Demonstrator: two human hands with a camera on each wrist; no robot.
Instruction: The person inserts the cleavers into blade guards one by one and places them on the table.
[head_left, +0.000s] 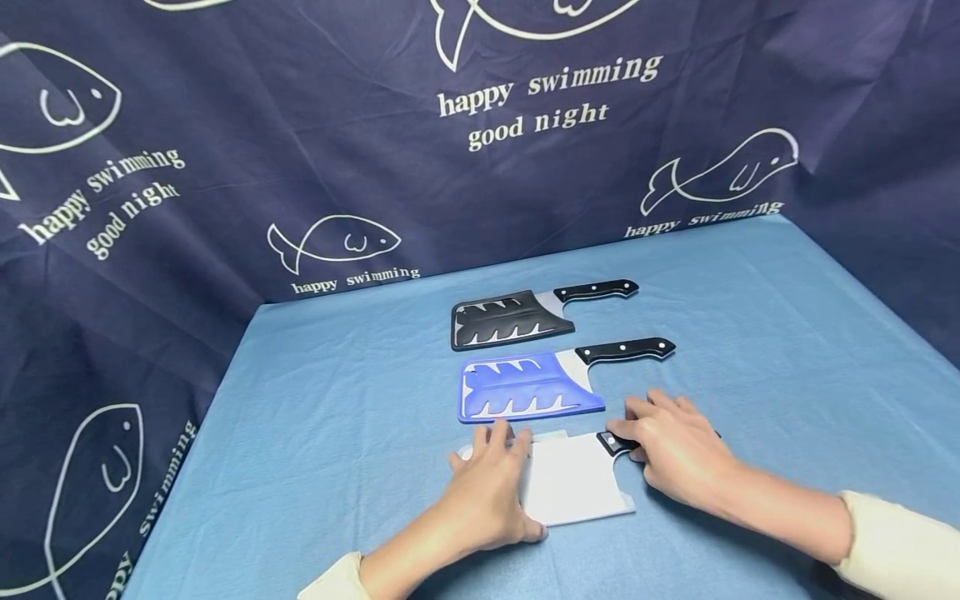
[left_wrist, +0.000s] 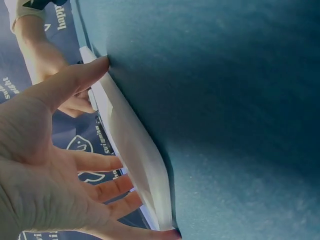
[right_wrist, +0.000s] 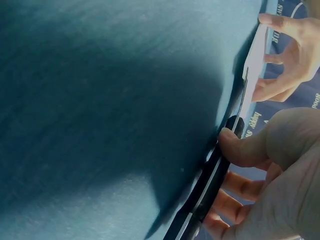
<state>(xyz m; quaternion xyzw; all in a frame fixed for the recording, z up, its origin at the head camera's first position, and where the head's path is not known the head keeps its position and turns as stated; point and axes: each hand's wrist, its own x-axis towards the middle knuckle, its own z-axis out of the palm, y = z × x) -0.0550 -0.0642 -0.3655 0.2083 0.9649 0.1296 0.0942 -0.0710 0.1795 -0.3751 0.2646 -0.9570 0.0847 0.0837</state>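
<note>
Nearest in the head view lies a cleaver in a white blade cover, its black handle pointing right. My left hand spans the left part of the cover and holds it by its edges, thumb on the near edge and fingers toward the far one. The left wrist view shows the cover edge-on between thumb and spread fingers. My right hand grips the handle, hiding most of it in the head view. In the right wrist view, thumb and fingers pinch the black handle just above the cloth.
Just beyond lies a cleaver in a blue blade cover, and farther back one in a black blade cover. Both handles point right. A light blue cloth covers the table. Dark blue fish-print fabric hangs behind and at the sides.
</note>
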